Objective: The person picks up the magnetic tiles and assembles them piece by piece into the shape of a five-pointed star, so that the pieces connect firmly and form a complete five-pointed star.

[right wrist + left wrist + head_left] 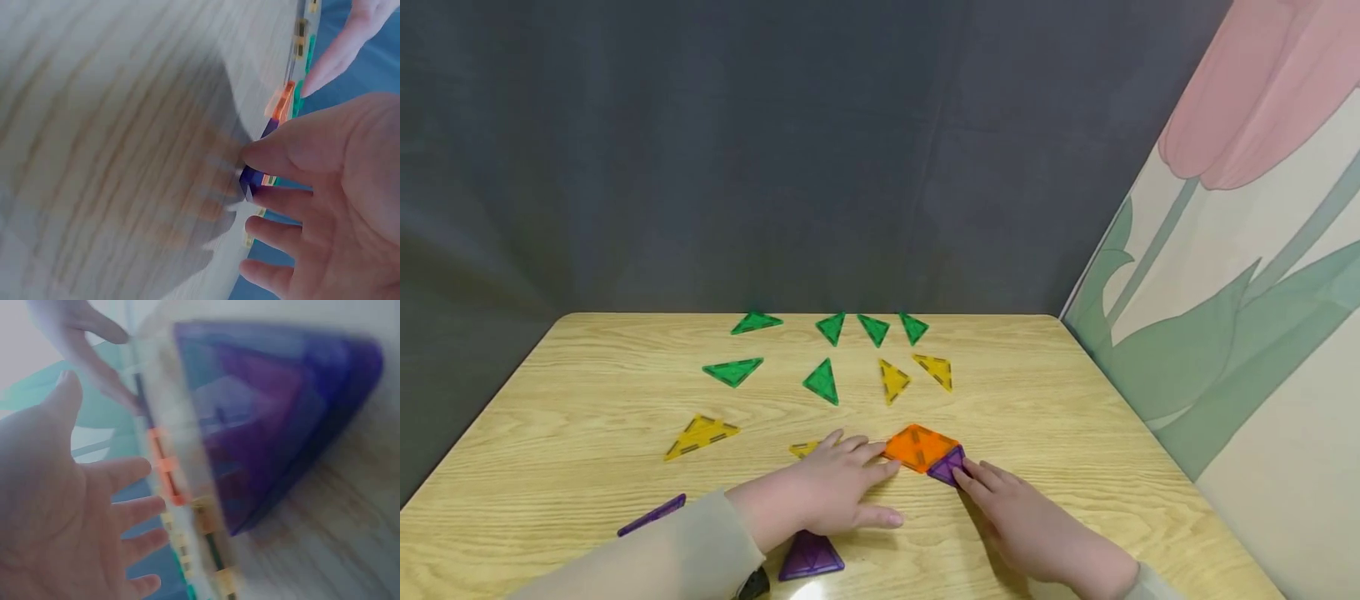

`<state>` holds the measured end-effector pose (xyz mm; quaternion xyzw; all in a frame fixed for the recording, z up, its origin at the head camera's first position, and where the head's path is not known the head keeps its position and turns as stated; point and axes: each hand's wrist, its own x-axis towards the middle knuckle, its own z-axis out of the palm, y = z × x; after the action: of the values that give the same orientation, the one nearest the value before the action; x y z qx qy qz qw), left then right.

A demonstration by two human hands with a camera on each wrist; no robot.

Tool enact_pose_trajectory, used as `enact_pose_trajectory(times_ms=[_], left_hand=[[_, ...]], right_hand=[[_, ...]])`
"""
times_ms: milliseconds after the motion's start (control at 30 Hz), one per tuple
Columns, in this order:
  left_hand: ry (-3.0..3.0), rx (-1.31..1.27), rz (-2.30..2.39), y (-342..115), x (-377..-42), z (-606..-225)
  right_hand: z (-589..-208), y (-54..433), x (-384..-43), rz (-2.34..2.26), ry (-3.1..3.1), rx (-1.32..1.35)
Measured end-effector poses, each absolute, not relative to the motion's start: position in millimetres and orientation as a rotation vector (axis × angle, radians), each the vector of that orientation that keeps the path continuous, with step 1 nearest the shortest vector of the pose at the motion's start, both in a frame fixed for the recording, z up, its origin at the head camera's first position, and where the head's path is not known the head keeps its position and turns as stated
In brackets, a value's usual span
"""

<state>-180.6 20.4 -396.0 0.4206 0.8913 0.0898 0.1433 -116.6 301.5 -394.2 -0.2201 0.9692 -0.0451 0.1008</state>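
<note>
Two orange triangular magnetic tiles [921, 447] lie edge to edge on the table. Against their lower right side sits a purple triangular tile [946, 467], pinched between thumb and index finger of my right hand [1037, 527]; the right wrist view shows the same purple tile [251, 177] at those fingertips. My left hand [838, 492] spreads its fingers palm down, fingertips right at the orange tiles' left corner, holding nothing. Another purple triangle [811, 558] lies below the left hand, large in the left wrist view. A yellow tile [802, 448] is partly hidden behind the left fingers.
Several green triangles [822, 382] are spread across the table's far part. Yellow triangles [702, 435] lie at the left and beyond the orange pair. One purple tile [652, 514] is beside the left sleeve [700, 546]. A dark curtain [775, 167] hangs behind the table [1060, 392].
</note>
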Motion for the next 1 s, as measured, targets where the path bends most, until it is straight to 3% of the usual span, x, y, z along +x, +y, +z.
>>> enact_pose_trajectory(times_ms=[333, 533, 733, 1000], left_hand=[[2.551, 1.279, 0.37, -47.1, -136.3, -367.8], [2.553, 1.441, 0.17, -71.1, -118.5, -391.9], [2.547, 1.599, 0.156, -54.0, -116.0, -415.4], [2.596, 1.697, -0.076, 10.8, -122.7, -407.7]], right_hand=[[-389.8, 312.7, -121.1, -0.253, 2.865, -0.717], [-389.6, 315.2, -122.1, -0.262, 2.864, -0.699], [-390.7, 314.7, -121.8, -0.248, 2.872, -0.706], [-394.5, 313.7, -122.7, -0.271, 2.868, -0.748]])
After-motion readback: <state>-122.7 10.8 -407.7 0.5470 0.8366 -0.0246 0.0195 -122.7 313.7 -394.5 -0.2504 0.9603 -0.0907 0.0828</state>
